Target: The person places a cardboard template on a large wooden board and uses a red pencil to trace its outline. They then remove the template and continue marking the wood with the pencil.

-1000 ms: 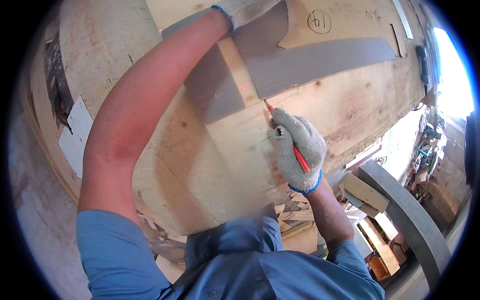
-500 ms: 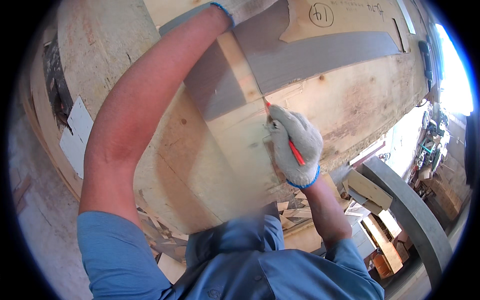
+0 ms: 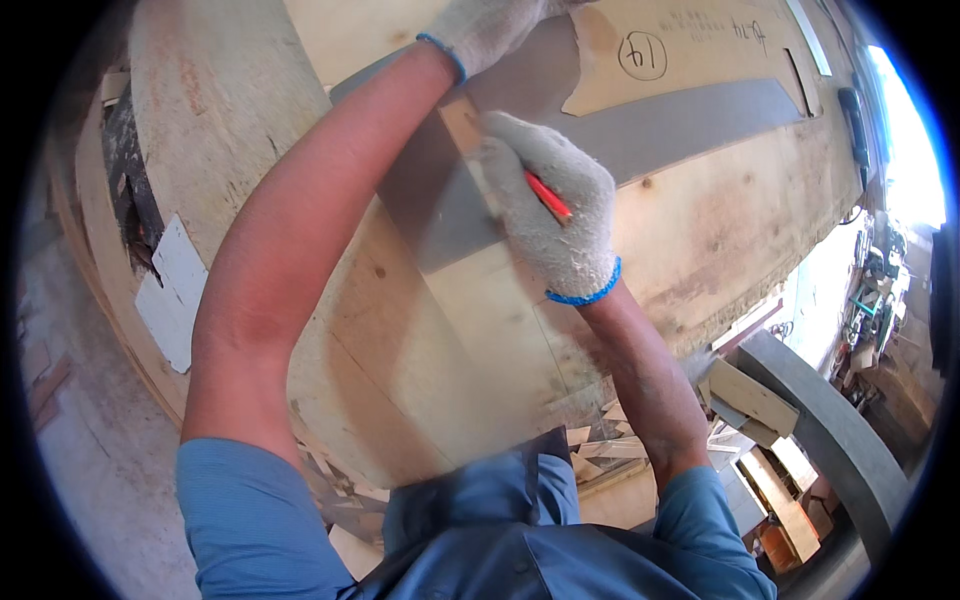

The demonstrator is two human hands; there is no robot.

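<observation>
Right hand and red pencil shift up and leftward from the lower corner of the right grey panel. Visible part of the pencil: a short, slim, bright red shaft, slanting down to the right across the glove; its point is hidden. Pencil location: in the right hand, over the pale gap between the right grey panel and the left grey panel. Right grip: fingers closed around the pencil. Left hand: gloved, at the upper edge; its grip cannot be determined. Brown template lies on the right grey panel. Plywood supports both panels. Wood offcuts lie below.
</observation>
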